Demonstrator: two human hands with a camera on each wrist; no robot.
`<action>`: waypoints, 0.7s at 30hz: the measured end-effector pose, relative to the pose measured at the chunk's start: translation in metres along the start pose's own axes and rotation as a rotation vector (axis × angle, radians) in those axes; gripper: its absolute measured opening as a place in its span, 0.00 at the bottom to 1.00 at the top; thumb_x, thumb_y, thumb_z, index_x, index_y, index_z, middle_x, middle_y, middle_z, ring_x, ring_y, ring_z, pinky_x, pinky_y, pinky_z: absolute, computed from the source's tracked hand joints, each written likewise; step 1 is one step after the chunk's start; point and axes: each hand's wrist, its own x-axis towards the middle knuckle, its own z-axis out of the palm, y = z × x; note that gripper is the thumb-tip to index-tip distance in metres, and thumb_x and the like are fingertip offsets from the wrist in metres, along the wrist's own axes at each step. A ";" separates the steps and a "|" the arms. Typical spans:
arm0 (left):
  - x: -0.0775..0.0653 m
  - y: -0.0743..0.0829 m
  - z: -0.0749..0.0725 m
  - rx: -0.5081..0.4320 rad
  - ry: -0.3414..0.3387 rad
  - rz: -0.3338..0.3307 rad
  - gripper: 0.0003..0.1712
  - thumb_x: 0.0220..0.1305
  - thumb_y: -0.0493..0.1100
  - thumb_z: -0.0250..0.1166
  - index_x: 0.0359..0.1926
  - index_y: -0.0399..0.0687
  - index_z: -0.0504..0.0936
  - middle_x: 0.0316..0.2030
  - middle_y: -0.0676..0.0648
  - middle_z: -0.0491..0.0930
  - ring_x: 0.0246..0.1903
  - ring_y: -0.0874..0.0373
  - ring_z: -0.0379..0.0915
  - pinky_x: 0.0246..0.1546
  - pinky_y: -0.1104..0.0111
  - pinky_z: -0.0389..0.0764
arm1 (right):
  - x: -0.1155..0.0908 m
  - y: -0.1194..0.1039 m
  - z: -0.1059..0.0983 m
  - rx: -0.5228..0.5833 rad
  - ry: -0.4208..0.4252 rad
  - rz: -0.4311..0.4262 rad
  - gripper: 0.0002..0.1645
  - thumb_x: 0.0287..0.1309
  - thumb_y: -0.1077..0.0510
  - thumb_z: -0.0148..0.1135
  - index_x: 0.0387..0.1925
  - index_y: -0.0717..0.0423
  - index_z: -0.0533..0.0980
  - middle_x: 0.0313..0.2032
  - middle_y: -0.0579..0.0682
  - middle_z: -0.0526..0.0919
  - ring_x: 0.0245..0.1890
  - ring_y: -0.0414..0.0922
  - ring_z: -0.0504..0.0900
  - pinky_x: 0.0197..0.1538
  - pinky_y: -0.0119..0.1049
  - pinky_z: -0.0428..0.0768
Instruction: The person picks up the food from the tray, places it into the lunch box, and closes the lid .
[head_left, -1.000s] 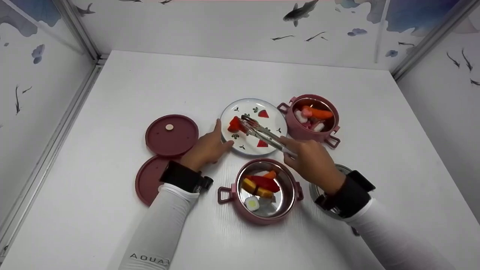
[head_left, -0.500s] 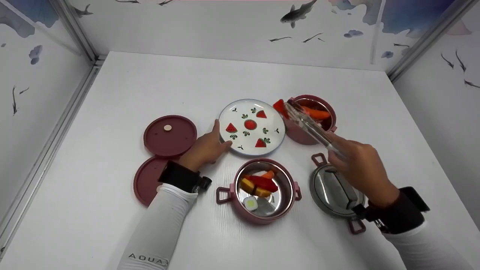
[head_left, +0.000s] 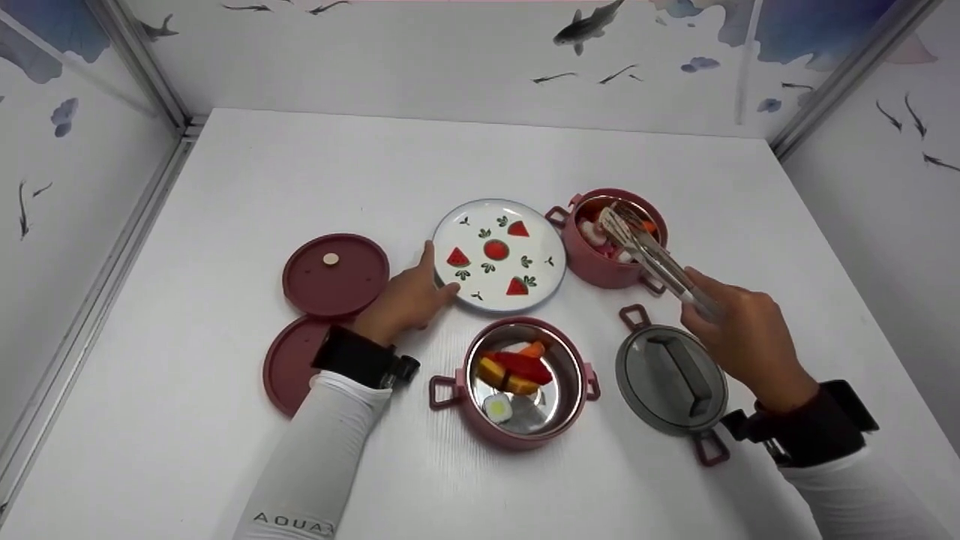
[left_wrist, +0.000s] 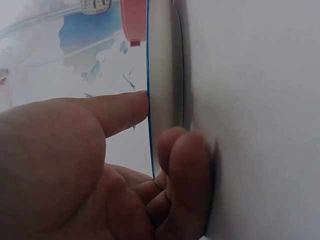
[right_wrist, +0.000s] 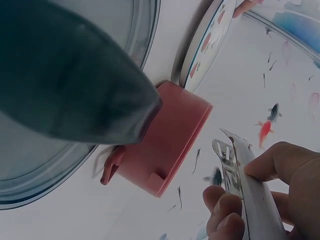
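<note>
My left hand [head_left: 409, 298] grips the near left rim of a white plate [head_left: 480, 225] printed with watermelons. In the left wrist view the thumb presses the plate's edge, and curled fingers [left_wrist: 187, 175] lie against its underside. My right hand [head_left: 750, 337] holds metal tongs [head_left: 664, 271], their tips over the mouth of the back pink pot [head_left: 604, 268]. Inside that pot lie white and pink pieces and an orange one, partly hidden by the tongs. I cannot make out whether anything is between the tips. The right wrist view shows fingers wrapped round the tongs.
A second pink pot [head_left: 517, 442] stands in front of the plate, holding red, orange, yellow and white food pieces. To its right lies a grey lid [head_left: 671, 375] with a bar handle. Two maroon lids [head_left: 337, 289] lie at the left, one partly under my forearm.
My right hand has carried a red piece with the tongs from the plate rightward to the back pot. The red piece is no longer visible. My left hand keeps hold of the plate.
</note>
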 end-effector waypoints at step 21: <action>0.003 -0.003 0.001 0.023 0.009 0.027 0.54 0.73 0.60 0.53 0.79 0.43 0.29 0.53 0.35 0.80 0.27 0.52 0.81 0.39 0.63 0.77 | 0.017 0.082 0.012 -0.083 0.057 0.210 0.30 0.60 0.61 0.61 0.61 0.75 0.72 0.36 0.77 0.81 0.30 0.71 0.81 0.30 0.66 0.75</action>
